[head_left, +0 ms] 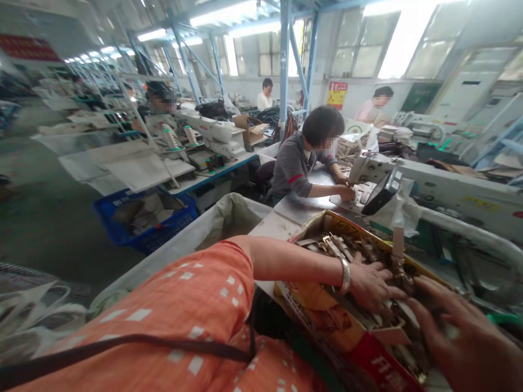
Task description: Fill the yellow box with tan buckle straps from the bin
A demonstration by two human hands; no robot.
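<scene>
A cardboard box (327, 321) with red and yellow printing holds many short leather straps with metal buckles (337, 247). My left hand (373, 283), with a bracelet at the wrist, lies over the straps inside the box, its fingers spread. At the box's right side is my right hand (469, 326), slightly blurred, thumb and fingers apart near the straps. One pale strap (397, 242) with a buckle stands upright between the hands, at the box's far edge. I cannot see either hand holding anything.
Across the metal table, a co-worker (300, 158) bends over a sewing machine (433, 185). A bin with a pale liner (163, 261) stands to my left, beyond it a blue crate (143, 234) of scraps. Further sewing stations, several people and blue posts (285, 65) fill the background.
</scene>
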